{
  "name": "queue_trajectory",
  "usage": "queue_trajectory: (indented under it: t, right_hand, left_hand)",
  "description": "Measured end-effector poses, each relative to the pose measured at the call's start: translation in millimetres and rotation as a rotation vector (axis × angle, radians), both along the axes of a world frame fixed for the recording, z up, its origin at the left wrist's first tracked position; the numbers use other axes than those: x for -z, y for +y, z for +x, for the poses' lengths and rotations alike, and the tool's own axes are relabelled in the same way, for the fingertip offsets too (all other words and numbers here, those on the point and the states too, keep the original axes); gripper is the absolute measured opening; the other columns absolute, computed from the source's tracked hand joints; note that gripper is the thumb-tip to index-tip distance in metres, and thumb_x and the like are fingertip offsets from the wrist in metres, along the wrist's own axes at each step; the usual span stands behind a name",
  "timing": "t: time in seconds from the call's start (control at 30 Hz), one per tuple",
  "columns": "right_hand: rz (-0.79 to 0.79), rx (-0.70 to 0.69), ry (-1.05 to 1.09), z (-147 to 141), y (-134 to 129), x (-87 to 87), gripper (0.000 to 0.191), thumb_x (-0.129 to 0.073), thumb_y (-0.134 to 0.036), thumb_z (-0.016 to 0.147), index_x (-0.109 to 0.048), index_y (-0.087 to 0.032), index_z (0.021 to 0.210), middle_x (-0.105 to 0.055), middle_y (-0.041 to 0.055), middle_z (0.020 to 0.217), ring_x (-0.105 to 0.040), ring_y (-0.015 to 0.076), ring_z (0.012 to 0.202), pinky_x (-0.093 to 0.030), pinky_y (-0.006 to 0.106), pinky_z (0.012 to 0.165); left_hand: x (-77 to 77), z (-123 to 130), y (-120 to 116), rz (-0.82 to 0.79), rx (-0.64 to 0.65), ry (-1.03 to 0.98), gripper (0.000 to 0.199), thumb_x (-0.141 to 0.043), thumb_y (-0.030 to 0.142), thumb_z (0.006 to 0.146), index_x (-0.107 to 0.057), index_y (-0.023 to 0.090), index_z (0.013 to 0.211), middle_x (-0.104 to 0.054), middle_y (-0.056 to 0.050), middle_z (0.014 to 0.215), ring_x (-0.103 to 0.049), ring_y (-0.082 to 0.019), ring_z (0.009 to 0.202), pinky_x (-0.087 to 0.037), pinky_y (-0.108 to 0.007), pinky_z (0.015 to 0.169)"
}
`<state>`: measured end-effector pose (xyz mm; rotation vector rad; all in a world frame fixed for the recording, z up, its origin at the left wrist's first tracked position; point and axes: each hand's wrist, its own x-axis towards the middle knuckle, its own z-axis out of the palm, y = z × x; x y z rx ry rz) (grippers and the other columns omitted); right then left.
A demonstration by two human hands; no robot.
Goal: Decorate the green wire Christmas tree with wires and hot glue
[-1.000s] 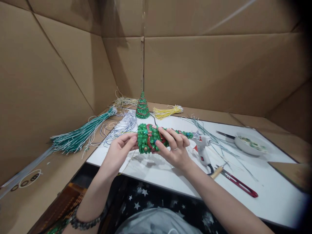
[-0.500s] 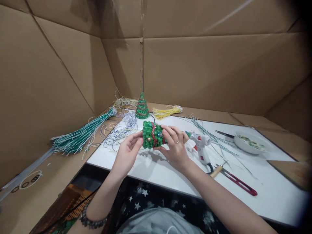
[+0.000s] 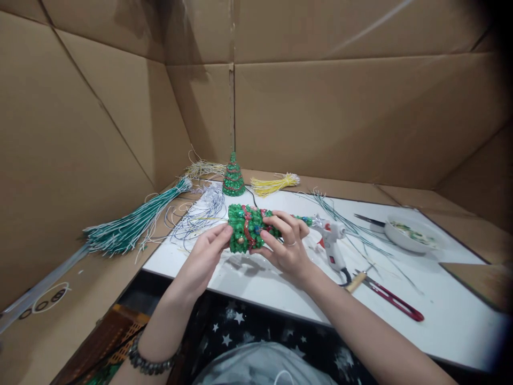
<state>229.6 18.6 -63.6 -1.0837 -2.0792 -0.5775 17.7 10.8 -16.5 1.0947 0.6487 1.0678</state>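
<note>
A green beaded Christmas tree [image 3: 239,231] with red garland lies sideways above the white table, its wide base to the left and its star tip to the right. Around its upper half, my right hand [image 3: 289,239] is closed, fingers over the top and thumb below. The fingers of my left hand [image 3: 208,255] are pinched together at the rim of the base; the exact contact is partly hidden. Behind it stands a second beaded tree [image 3: 233,177], upright. A white glue gun [image 3: 332,246] rests just right of my right hand.
Bundles of green wires [image 3: 140,219] and yellow wires [image 3: 274,184] lie left and behind. On the right are a white bowl [image 3: 409,243], a knife [image 3: 368,220], red-handled snips [image 3: 395,300] and a wooden-handled tool [image 3: 356,282]. Cardboard walls [image 3: 320,112] enclose the table.
The held tree has shifted slightly left and down, and its star tip shows more plainly. My right fingers have spread a little along it; my left hand has moved slightly left.
</note>
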Motion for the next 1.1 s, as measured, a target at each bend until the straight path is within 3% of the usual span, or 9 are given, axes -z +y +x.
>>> queue_trajectory:
  t: [0.23,0.37,0.5,0.63,0.73,0.87,0.93,1.03,1.1]
  right_hand:
    - [0.338,-0.139,0.063,-6,3,-8.3,0.056,-0.069,-0.043,0.087,-0.040,-0.040,0.134,-0.054,0.0064,0.124,-0.051,0.0272,0.123,-0.035,0.043,0.096]
    - [0.337,-0.159,0.074,-13,3,-15.6,0.066,-0.069,-0.045,0.086,-0.034,-0.029,0.140,-0.052,0.0145,0.130,-0.054,0.0272,0.124,-0.042,0.041,0.095]
    - [0.355,-0.125,0.063,-14,-1,-25.7,0.056,-0.061,-0.052,0.090,-0.044,-0.023,0.134,-0.059,0.0161,0.131,-0.054,0.0275,0.128,-0.044,0.041,0.100]
    - [0.438,-0.079,0.082,-7,-16,-42.5,0.025,-0.059,-0.017,0.094,-0.057,-0.023,0.117,-0.074,0.0033,0.099,-0.068,0.0163,0.104,-0.047,0.033,0.092]
    - [0.458,0.016,0.088,4,-38,-50.9,0.026,-0.058,-0.009,0.092,-0.061,-0.028,0.109,-0.073,-0.0060,0.080,-0.070,0.0108,0.077,-0.050,0.030,0.082]
    - [0.510,0.210,0.202,39,-72,-44.3,0.028,-0.058,-0.011,0.091,-0.063,-0.028,0.113,-0.067,-0.0062,0.066,-0.061,0.0122,0.055,-0.049,0.032,0.071]
    - [0.550,0.474,0.343,67,-83,-37.2,0.019,-0.058,-0.018,0.093,-0.066,-0.027,0.108,-0.067,-0.0035,0.066,-0.058,0.0145,0.056,-0.048,0.032,0.068]
    - [0.060,0.878,0.288,109,-90,-29.1,0.023,-0.050,-0.029,0.095,-0.070,-0.019,0.101,-0.072,0.0052,0.076,-0.065,0.0222,0.077,-0.043,0.038,0.080]
    - [-0.279,0.958,0.185,130,-87,-26.5,0.025,-0.050,-0.028,0.092,-0.071,-0.018,0.100,-0.075,0.0078,0.086,-0.065,0.0273,0.091,-0.039,0.040,0.083]
  left_hand:
    - [0.1,-2,-1,-0.002,0.043,-0.004,0.030,-0.066,0.040,0.089,-0.074,0.015,0.104,-0.076,-0.008,0.096,-0.070,-0.021,0.092,-0.051,-0.032,0.088]
    - [-2.1,-4,0,-0.044,-0.049,-0.063,0.025,-0.073,0.035,0.084,-0.074,0.014,0.098,-0.076,-0.008,0.091,-0.070,-0.023,0.092,-0.054,-0.033,0.086]
    - [-7.6,-13,6,-0.147,-0.250,-0.155,0.016,-0.073,0.028,0.082,-0.073,0.014,0.090,-0.076,-0.006,0.081,-0.071,-0.023,0.086,-0.058,-0.035,0.083]
    - [-19.1,-22,11,-0.134,-0.513,-0.244,0.011,-0.062,0.016,0.089,-0.072,0.012,0.086,-0.075,-0.005,0.082,-0.069,-0.014,0.079,-0.054,-0.030,0.093]
    - [-27.7,-25,11,-0.095,-0.657,-0.314,0.018,-0.055,0.014,0.094,-0.070,0.012,0.085,-0.074,-0.003,0.084,-0.067,-0.010,0.080,-0.050,-0.029,0.100]
    - [-34.3,-26,9,-0.068,-0.755,-0.386,0.021,-0.055,0.018,0.095,-0.069,0.015,0.081,-0.074,-0.001,0.083,-0.066,-0.012,0.087,-0.043,-0.038,0.111]
    - [-35.3,-26,9,-0.023,-0.777,-0.411,0.019,-0.057,0.022,0.094,-0.070,0.015,0.083,-0.075,-0.003,0.088,-0.066,-0.015,0.093,-0.036,-0.045,0.116]
    - [-34.4,-27,7,0.053,-0.767,-0.453,0.015,-0.063,0.026,0.091,-0.072,0.014,0.086,-0.075,-0.004,0.094,-0.064,-0.018,0.098,-0.028,-0.052,0.119]
    - [-32.6,-27,7,0.106,-0.758,-0.480,0.014,-0.064,0.027,0.089,-0.072,0.015,0.088,-0.075,-0.004,0.097,-0.063,-0.018,0.099,-0.027,-0.053,0.120]
